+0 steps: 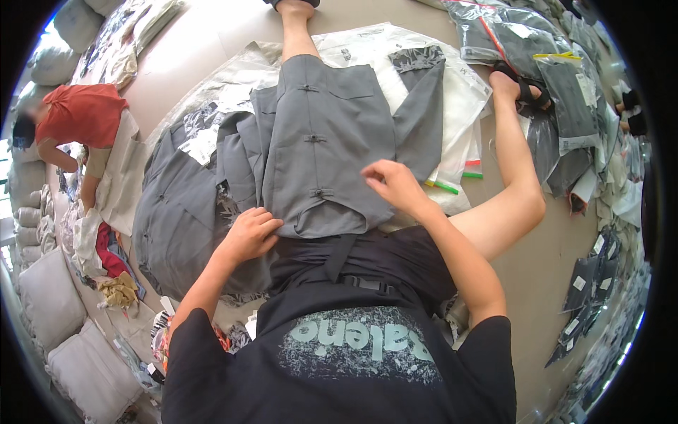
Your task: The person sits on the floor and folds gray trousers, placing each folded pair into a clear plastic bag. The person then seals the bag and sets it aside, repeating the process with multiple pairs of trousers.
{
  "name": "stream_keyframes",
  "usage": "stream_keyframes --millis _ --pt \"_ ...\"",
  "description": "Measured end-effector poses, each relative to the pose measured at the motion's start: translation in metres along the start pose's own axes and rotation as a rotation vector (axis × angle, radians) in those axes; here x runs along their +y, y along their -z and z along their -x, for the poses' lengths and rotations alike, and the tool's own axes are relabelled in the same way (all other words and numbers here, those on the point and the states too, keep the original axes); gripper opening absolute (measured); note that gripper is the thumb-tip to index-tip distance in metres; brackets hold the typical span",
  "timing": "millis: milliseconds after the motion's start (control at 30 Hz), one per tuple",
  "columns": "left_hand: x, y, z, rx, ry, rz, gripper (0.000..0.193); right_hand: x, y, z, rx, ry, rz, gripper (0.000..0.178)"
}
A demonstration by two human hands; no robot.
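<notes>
A grey jacket with knotted frog closures down its front lies spread over my lap, its collar toward me. At the jacket's left shoulder edge, my left hand has its bent fingers closed on the cloth. My right hand is just over the jacket's right side near the collar, fingers loosely bent and apart, holding nothing. The right sleeve, with a patterned cuff, stretches away from me. More grey garments lie heaped on the left, with white tags among them.
White plastic bags with coloured zip strips lie beneath the garments. Bagged dark clothes are piled at the far right, beside my sandalled foot. A person in a red top bends over at the left. Grey cushions line the left edge.
</notes>
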State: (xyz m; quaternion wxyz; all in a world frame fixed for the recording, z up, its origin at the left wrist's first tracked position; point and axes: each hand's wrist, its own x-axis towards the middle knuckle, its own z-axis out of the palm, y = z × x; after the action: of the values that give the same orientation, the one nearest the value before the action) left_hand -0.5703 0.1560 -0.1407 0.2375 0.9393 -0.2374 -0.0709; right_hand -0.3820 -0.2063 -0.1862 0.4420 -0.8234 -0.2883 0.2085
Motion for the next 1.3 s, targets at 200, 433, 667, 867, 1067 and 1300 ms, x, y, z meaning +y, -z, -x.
stream_keyframes --millis 200,433,667,867,1067,1300 --pt "-0.001 -0.006 -0.003 0.002 0.019 0.032 0.037 -0.007 -0.064 -0.040 0.114 -0.117 -0.116 0.029" --pt "0.004 -0.015 0.004 0.074 0.080 0.061 0.036 0.023 -0.031 -0.035 0.168 -0.230 -0.509 0.020" --pt "-0.003 0.001 -0.028 -0.127 0.042 0.140 0.035 0.110 0.103 -0.014 0.487 -0.305 0.272 0.019" --pt "0.004 0.006 -0.044 -0.199 0.085 0.125 0.038 0.133 0.043 -0.024 0.335 -0.279 0.557 0.020" --pt "0.009 -0.002 -0.038 -0.125 0.090 0.102 0.038 0.140 0.029 -0.029 0.357 -0.258 0.593 0.012" --pt "0.008 -0.003 -0.037 -0.114 0.064 0.119 0.039 0.138 0.124 0.003 0.343 -0.523 -0.043 0.019"
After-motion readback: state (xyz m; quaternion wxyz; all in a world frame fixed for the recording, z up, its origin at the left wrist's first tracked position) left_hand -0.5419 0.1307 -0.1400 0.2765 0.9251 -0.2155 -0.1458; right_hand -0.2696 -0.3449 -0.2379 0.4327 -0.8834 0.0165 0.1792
